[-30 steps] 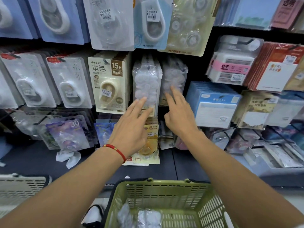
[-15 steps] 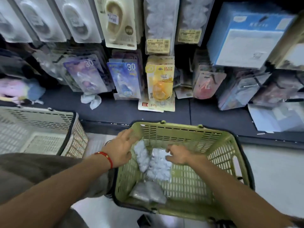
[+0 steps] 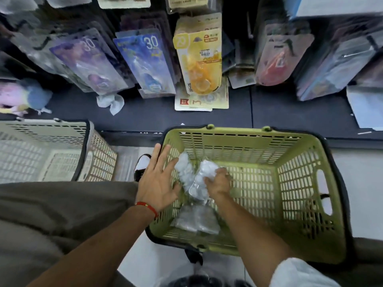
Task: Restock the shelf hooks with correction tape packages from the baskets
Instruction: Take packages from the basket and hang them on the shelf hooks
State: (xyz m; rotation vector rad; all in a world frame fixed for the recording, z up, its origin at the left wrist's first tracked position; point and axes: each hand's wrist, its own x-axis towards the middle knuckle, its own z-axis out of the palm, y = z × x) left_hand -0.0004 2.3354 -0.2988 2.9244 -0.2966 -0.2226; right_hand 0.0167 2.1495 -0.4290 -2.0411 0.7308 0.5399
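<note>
Beige basket (image 3: 51, 154) sits at the far left on the floor, its slatted walls pale and its inside blurred. Above it on the dark shelf ledge (image 3: 145, 114) lies a soft pink and blue toy (image 3: 22, 96), and a crumpled white scrap (image 3: 110, 101) rests further along. Hanging rows above hold a purple package (image 3: 89, 65) and a blue package (image 3: 147, 63), each marked 30, then a yellow package (image 3: 200, 59) with an orange dispenser inside.

Left hand (image 3: 158, 181) reaches over the left rim of the green basket (image 3: 290, 204), fingers spread and nearly straight, thumb side touching a clear correction tape package (image 3: 184, 168) that leans against the basket's left wall. A red cord bracelet (image 3: 148, 207) circles that wrist. A white and dark shoe (image 3: 142, 166) shows between the two baskets.

Right hand (image 3: 217, 181) is down inside the green basket, fingers curled over the top of a second clear package (image 3: 200, 183), gripping it; this one stands just beside the first, the two touching. More clear packages (image 3: 194, 220) lie flat on the basket floor below the hands, near the front left corner. A white sleeve (image 3: 298, 274) covers the right upper arm.

At the far right hang dim, blurred packs, one with a reddish pack (image 3: 277, 63) among them.
</note>
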